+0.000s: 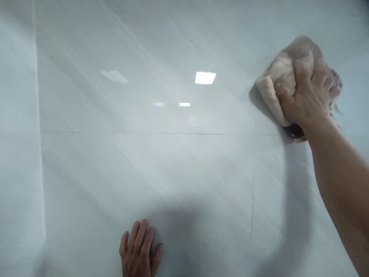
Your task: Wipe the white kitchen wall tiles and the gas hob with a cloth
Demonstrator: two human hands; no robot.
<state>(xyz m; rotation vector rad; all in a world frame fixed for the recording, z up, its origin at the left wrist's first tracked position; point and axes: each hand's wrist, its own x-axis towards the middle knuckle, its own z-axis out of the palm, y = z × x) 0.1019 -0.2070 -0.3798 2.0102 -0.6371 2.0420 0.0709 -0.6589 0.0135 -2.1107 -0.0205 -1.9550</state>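
My right hand [311, 92] presses a folded, pale beige cloth [281, 71] against a glossy light-grey tiled wall [161, 169] at the upper right. The thumb and fingers are bent over the cloth, and a dark patch shows at its lower edge. At the bottom, left of centre, my left hand [140, 250] lies flat on the wall with fingers stretched out. It holds nothing.
A thin dark horizontal joint [173, 133] crosses the wall, and a short vertical joint [253, 200] runs down at the right. On the left is a corner edge [39, 127]. Bright lamp reflections [205, 77] and arm shadows lie on the surface.
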